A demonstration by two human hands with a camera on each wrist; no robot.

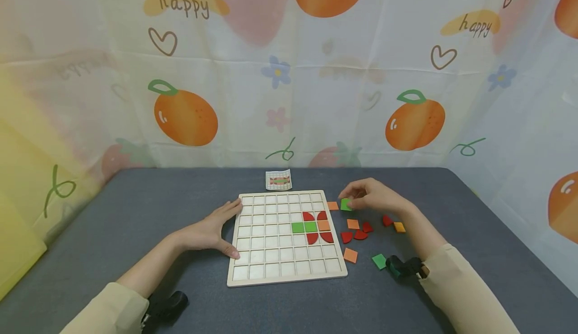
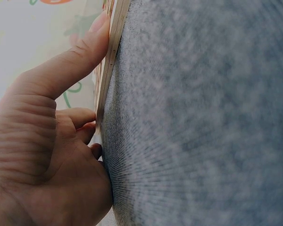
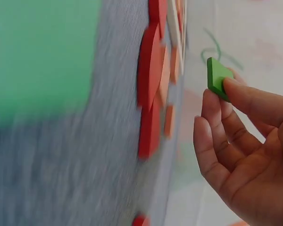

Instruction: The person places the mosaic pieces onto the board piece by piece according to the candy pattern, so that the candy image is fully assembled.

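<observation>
My right hand [image 1: 379, 195] pinches a green square tile [image 3: 218, 77] between thumb and fingertips, raised over the table just right of the board. A white gridded board [image 1: 262, 270] lies flat in the middle of the head view. On its right side sit two green tiles [image 1: 297, 227] in a row, an orange tile [image 1: 323, 225] and several red curved pieces [image 1: 326, 237]. My left hand [image 1: 209, 228] rests at the board's left edge, thumb and fingers spread apart. In the left wrist view the thumb [image 2: 80, 54] presses on the board's rim.
Right of the board lie loose orange tiles [image 1: 350, 255], red curved pieces [image 1: 360, 234], a yellow-orange tile [image 1: 399, 227] and a green tile [image 1: 379, 261] near the right wrist. A small pattern card [image 1: 278, 180] lies behind the board. A printed curtain [image 1: 244, 108] hangs behind the table.
</observation>
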